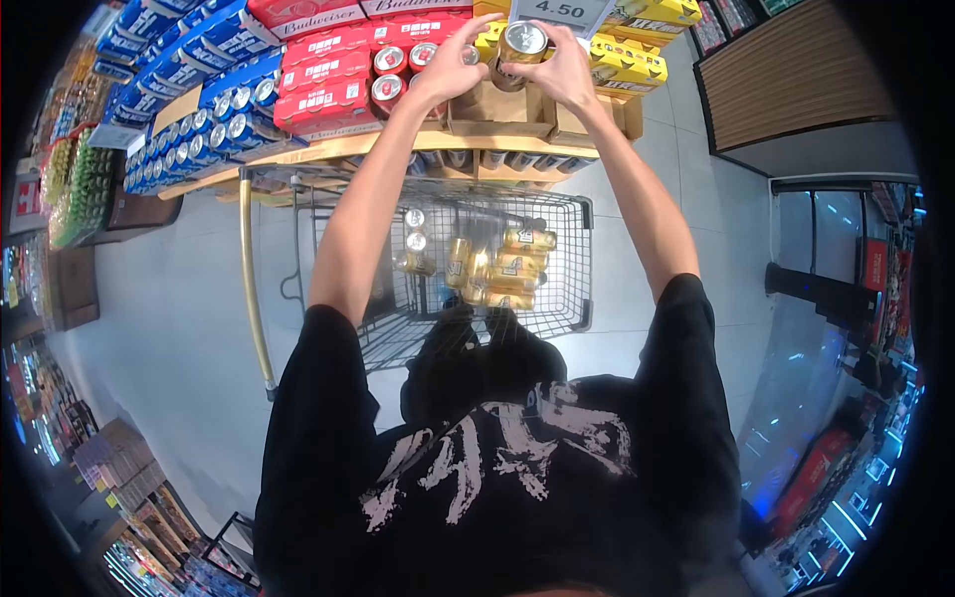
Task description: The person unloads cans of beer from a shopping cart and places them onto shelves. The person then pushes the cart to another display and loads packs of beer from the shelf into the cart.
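Observation:
My right hand (567, 72) is closed around a gold beer can (525, 42), its silver lid facing up, over an open cardboard tray (500, 111) on the shelf. To its left is my left hand (453, 68), fingers apart and curved, with nothing visible in it. It is close to red cans (389, 60) standing in their box. Below my arms stands a wire shopping cart (589, 261). Several gold cans (519, 267) lie on their sides in it, and a few more cans (416, 241) stand upright at its left.
Red Budweiser packs (323, 75) and blue cans (214, 124) fill the shelf at left. Yellow cartons (627, 65) sit right, behind a price sign (562, 10). The wooden shelf edge (348, 147) runs above the cart. Its handle (254, 289) is at left.

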A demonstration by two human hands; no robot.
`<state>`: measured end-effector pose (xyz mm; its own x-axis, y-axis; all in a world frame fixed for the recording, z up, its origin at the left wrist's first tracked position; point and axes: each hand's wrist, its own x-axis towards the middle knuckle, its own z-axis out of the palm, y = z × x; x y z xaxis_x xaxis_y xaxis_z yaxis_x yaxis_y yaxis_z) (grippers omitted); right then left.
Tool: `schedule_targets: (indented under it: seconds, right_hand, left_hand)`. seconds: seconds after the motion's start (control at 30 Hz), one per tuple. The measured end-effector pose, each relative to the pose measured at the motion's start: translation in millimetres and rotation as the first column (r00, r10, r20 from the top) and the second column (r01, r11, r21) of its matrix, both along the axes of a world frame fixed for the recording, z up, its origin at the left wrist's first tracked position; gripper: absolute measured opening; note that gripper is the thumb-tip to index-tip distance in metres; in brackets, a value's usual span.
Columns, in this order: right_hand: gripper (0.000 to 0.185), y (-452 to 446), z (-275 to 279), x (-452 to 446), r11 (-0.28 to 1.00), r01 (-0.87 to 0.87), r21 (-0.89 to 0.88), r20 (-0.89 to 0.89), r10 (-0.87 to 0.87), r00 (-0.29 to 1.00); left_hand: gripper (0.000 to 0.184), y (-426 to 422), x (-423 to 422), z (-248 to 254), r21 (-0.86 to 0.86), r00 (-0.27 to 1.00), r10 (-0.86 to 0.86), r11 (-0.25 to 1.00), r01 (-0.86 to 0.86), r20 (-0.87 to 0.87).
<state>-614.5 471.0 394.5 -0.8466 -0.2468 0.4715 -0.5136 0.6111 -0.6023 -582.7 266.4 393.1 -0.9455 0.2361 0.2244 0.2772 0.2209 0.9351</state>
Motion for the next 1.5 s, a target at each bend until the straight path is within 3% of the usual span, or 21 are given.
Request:
schedule_targets:
  seconds: [0.07,0.17,0.2,0.33,0.43,0.47,0.63,0.8,0.83,0.9,0.93,0.97,1.03,1.07,1.1,1.13,1.23,1.3,1.37,1.43,1.5]
  right_hand:
    - [0.081,-5,-15,-8,0.998,0.041,0.042,0.046,-0.043,0.998]
    - [0.078,-14,-46,-20,0.999,0.016,0.041,0.066,-0.019,0.998]
    - [0.075,-17,-55,-22,0.999,-0.002,0.036,0.041,0.0,0.999]
    - [0.071,-28,-79,-26,0.999,0.023,-0.031,0.225,-0.015,0.974]
    - [0.07,-34,-90,-23,0.997,0.051,-0.059,0.131,-0.043,0.99]
    - [0.071,-34,-93,-25,0.997,0.056,-0.053,0.178,-0.046,0.983]
    - [0.067,-36,-101,-28,0.997,0.068,-0.041,0.353,-0.05,0.934]
    - [0.077,-39,-103,-23,0.99,0.122,-0.067,0.384,-0.087,0.919]
    - [0.08,-40,-110,-26,0.985,0.154,-0.074,0.396,-0.113,0.911]
    - [0.086,-38,-119,-28,0.988,0.125,-0.096,0.373,-0.08,0.924]
    - [0.087,-42,-114,-21,0.986,0.149,-0.08,0.321,-0.116,0.94]
    - [0.087,-43,-105,-10,0.982,0.177,-0.065,0.264,-0.154,0.952]
    - [0.079,-45,-89,17,0.985,0.168,-0.038,0.049,-0.166,0.985]
    - [0.072,-46,-91,30,0.98,0.126,-0.152,0.056,-0.118,0.991]
    - [0.064,-45,-95,46,0.961,0.087,-0.263,0.061,-0.073,0.995]
    - [0.058,-46,-99,68,0.924,0.066,-0.377,0.186,0.006,0.982]
    - [0.048,-47,-149,141,0.817,0.095,-0.569,0.487,0.241,0.84]
    - [0.049,-45,-209,196,0.816,0.149,-0.559,0.654,0.324,0.684]
    - [0.048,-38,-260,255,0.946,0.045,-0.322,0.789,0.242,0.565]
    - [0.046,-31,-301,316,0.924,0.069,-0.377,0.795,0.285,0.535]
    - [0.042,-19,-284,347,0.951,0.057,-0.303,0.914,0.273,0.302]
  left_hand:
    - [0.059,-4,-14,6,-0.015,0.998,0.003,1.0,-0.004,-0.055]
    - [0.048,-4,-26,12,-0.115,1.0,0.007,0.993,-0.008,-0.004]
    - [0.042,-6,-36,0,-0.163,0.996,0.025,0.986,-0.038,-0.085]
    - [0.038,-12,-46,-37,-0.475,0.994,0.023,0.877,-0.074,-0.111]
    - [0.036,-16,-47,-60,-0.654,0.991,0.047,0.747,-0.12,-0.128]
    - [0.036,-18,-47,-68,-0.64,0.976,0.035,0.75,-0.166,-0.213]
    - [0.036,-28,-42,-58,-0.546,0.99,0.119,0.826,-0.142,-0.077]
    - [0.035,-30,-20,-50,-0.372,0.992,0.109,0.925,-0.08,0.059]
    - [0.03,-31,-12,-57,-0.316,0.914,0.074,0.925,-0.213,-0.399]
    - [0.025,-33,31,-61,-0.211,0.863,0.269,0.898,-0.385,-0.428]
    - [0.019,-31,59,-61,0.034,0.933,0.351,0.937,-0.349,-0.081]
    - [0.017,-37,85,-83,0.103,0.926,0.375,0.924,-0.369,-0.046]
    - [0.02,-59,146,-135,0.218,0.909,0.321,0.898,-0.381,0.266]
    - [0.022,-67,176,-156,0.2,0.845,0.306,0.883,-0.424,0.438]
    - [0.024,-75,204,-185,0.039,0.786,0.36,0.899,-0.437,0.501]
    - [0.03,-95,240,-259,-0.224,0.788,0.436,0.9,-0.374,0.434]
    - [0.071,-97,290,-301,-0.43,0.608,0.463,0.878,-0.212,0.645]
    - [0.079,-92,303,-348,-0.711,0.705,0.549,0.697,-0.091,0.449]
    - [0.088,-82,291,-356,-0.744,0.679,0.565,0.667,-0.043,0.468]
    - [0.095,-74,283,-364,-0.785,0.644,0.604,0.619,-0.01,0.469]
    - [0.1,-64,270,-374,-0.833,0.607,0.661,0.553,0.002,0.441]
